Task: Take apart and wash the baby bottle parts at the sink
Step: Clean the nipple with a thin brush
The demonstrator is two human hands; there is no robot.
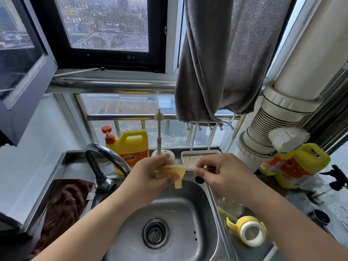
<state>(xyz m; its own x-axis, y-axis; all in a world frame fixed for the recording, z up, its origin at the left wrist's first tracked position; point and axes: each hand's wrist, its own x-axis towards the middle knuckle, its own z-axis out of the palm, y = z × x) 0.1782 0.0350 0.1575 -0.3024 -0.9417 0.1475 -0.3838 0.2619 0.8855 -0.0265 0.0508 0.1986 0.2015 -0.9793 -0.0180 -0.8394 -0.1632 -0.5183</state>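
**Mid-wash: nipple and straw brush over the sink**

So, both hands are up over the back rim of the stainless sink (188,208). The left hand (150,174) grips a soft, translucent yellow silicone nipple (178,175), its narrow tip pointing down toward the basin. The right hand (222,172) pinches a thin, wiry brush (190,167) whose end reaches the nipple's wide rim — it's too blurred to say how far in it goes. On the counter just right of the sink lie the clear bottle (232,206) and the yellow collar (248,231) with its white ring. The curved chrome faucet (105,159) stands close by the left wrist; the smooth basin below is open down to the drain strainer (155,233).
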